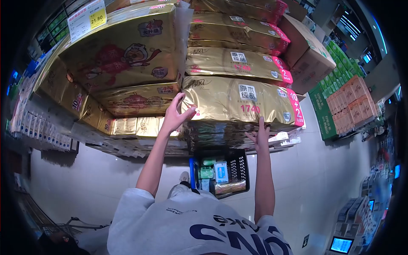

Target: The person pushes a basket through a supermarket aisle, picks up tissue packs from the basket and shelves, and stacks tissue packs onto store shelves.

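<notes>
A gold pack of tissues (pixel 221 95) with a pink end lies across the front of a stack of like packs. My left hand (pixel 176 114) is at its lower left end, thumb and fingers spread around the corner and touching the wrapper. My right hand (pixel 259 135) is at the lower front edge, right of the middle. One finger points up against the wrapper while the others are spread below the edge. Neither hand is closed round the pack. Shiny wrapping below the pack lies in shadow.
A shopping basket (pixel 245 170) with a blue-and-white pack (pixel 220 171) and other goods is on the floor by my feet. Larger gold packs (pixel 121 59) with a price sign (pixel 87 19) stand left. A cardboard carton (pixel 304 51) and green-orange stacks (pixel 350 102) are right.
</notes>
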`<state>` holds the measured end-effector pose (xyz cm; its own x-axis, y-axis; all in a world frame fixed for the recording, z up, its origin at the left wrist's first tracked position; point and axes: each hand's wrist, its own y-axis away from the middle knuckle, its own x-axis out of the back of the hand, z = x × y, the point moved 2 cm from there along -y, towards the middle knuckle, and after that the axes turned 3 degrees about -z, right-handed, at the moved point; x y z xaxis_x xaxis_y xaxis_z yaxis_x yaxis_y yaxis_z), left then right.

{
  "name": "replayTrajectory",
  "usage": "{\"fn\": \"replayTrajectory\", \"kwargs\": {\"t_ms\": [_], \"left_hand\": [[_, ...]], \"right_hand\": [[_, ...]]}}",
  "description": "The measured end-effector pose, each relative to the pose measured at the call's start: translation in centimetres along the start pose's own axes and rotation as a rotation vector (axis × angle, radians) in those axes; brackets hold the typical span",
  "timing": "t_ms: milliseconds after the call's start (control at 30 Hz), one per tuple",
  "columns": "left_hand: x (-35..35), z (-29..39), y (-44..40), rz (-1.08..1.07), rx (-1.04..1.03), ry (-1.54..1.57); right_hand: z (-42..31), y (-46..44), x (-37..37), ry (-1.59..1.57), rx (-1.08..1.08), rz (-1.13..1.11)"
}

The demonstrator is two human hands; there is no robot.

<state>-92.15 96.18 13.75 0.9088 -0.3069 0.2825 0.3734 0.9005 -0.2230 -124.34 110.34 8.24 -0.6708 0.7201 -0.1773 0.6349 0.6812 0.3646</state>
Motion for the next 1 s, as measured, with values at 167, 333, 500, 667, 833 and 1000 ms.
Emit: {"fn": "replayTrajectory", "kwargs": {"t_ms": [167,333,500,667,833,1000], "left_hand": [[-1.7,-1.8,1.1,0.004,-0.216,0.088],[-2.0,-2.7,4.1,0.226,-0.136,-0.245],[-1.9,-2.6,4.4,0.216,-0.063,-0.322],[-2.8,-5.7,6.8,0.241,0.150,-0.289],[-4.7,-12.6,14.3,-0.044,0.316,-0.364],[-8.6,-11.9,22.4,-0.448,0.084,-0.683]], "right_hand": [[-2.7,-2.7,0.6,0.365,0.073,-0.052],[-0.9,-2.3,6.0,0.298,0.029,-0.284],[9.6,0.3,9.6,0.217,-0.162,-0.222],[26.5,5.1,13.1,0.486,-0.454,-0.327],[34.3,14.3,16.5,0.961,-0.567,-0.525],[38.8,21.0,20.5,0.700,-0.738,-0.274]]}}
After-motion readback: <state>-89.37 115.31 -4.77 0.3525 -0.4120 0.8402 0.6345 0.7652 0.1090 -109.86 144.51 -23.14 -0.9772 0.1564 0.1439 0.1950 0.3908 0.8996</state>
